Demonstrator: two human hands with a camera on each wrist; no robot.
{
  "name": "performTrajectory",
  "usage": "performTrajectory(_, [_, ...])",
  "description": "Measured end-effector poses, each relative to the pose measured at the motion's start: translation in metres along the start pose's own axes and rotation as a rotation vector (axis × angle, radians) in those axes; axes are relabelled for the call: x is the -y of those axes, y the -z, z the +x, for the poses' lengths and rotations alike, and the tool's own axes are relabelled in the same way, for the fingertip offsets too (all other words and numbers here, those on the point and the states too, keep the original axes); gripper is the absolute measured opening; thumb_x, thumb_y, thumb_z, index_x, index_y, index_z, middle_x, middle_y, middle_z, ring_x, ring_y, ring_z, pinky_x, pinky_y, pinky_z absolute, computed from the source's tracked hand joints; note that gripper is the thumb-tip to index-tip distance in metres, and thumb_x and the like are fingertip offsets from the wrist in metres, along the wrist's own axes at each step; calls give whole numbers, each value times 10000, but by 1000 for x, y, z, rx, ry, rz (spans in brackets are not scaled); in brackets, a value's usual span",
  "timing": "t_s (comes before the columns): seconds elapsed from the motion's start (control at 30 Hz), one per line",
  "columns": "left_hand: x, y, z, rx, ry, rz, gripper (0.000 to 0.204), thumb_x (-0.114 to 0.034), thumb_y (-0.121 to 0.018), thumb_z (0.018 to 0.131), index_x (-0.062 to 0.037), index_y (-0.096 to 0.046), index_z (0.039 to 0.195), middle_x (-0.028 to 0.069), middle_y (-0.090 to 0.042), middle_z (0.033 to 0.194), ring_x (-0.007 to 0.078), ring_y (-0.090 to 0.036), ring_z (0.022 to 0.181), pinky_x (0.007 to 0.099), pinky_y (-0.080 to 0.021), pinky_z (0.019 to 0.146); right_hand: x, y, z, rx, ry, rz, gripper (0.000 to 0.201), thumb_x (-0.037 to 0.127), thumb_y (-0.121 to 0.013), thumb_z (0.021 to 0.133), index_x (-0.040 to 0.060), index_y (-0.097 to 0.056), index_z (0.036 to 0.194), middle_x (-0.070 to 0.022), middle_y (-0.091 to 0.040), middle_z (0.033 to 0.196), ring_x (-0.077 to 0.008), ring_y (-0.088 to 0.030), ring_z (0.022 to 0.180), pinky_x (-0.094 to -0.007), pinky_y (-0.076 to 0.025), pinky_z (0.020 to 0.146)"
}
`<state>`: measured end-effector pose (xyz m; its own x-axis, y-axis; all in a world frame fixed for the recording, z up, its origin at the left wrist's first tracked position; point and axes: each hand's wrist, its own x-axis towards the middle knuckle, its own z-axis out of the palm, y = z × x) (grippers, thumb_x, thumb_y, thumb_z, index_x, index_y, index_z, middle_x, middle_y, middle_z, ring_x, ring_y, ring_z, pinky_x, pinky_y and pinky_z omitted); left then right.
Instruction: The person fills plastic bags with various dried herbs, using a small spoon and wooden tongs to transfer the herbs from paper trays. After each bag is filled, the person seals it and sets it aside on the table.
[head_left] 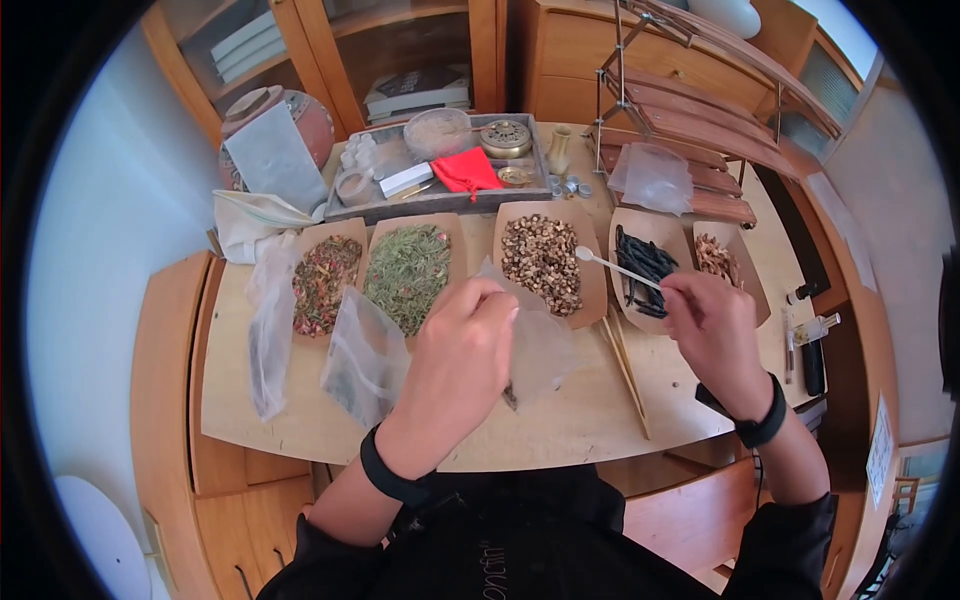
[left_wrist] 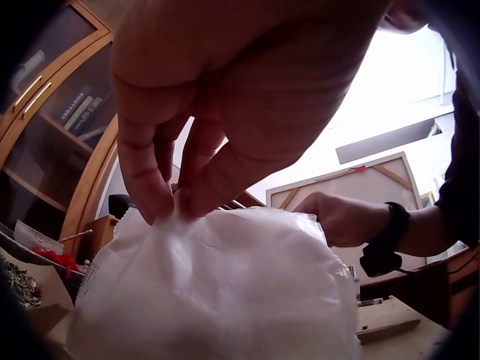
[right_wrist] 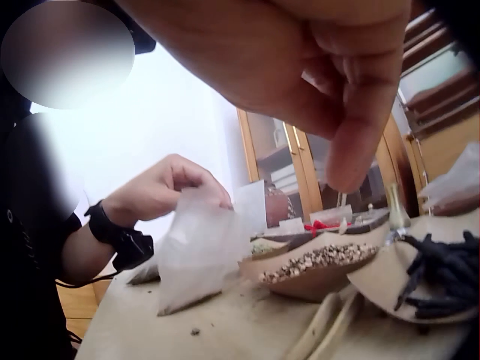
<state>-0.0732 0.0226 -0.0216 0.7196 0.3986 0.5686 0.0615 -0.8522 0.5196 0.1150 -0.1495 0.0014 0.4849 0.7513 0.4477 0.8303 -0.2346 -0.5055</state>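
Note:
Between thumb and fingers, my left hand (head_left: 455, 355) pinches the top edge of a translucent white pouch (head_left: 545, 350). In the left wrist view the pouch (left_wrist: 225, 292) hangs below those fingertips, and in the right wrist view dark contents show along the bottom of the pouch (right_wrist: 199, 255). My right hand (head_left: 715, 330) holds a thin white spoon (head_left: 625, 270) by its handle, over the tray of black dried pieces (head_left: 645, 265). The spoon's small round bowl points left, towards the paper tray of chopped brown-and-cream pieces (head_left: 540, 250).
Paper trays of flower mix (head_left: 325, 285), green herb (head_left: 410, 265) and brown chips (head_left: 715, 260) stand in the row. Two filled pouches (head_left: 365, 350) lie at left. Wooden tongs (head_left: 625, 375) lie right of centre. Behind are a grey tray (head_left: 440, 207) and a folding wooden rack (head_left: 700, 125).

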Motion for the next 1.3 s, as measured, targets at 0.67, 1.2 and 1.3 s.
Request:
performTrajectory(0.67, [0,2,2,6,32,2,83,21,-625,812,30,-639,894,150,-624,890,329,-621,801,374,-494,701,-57,-45,20,312,-718,831,133,19,-594,910,-101,-622,959,-114,-641,784,-153,-651,623,-251,-563,553])
performTrajectory(1.2, [-1,0,5,9,19,13,72,16,-623,814,29,-637,884,156,-625,883,345,-620,788,383,-492,695,-12,15,18,312,-602,781,143,57,-596,924,-69,-629,985,-76,-645,781,-123,-643,628,-226,-549,564])
performTrajectory(1.3, [-1,-1,5,6,20,11,72,17,-624,812,30,-637,882,155,-625,881,344,-620,792,383,-492,697,-3,18,12,372,-537,763,139,37,-587,925,-77,-626,994,-78,-641,785,-126,-642,625,-228,-550,564])
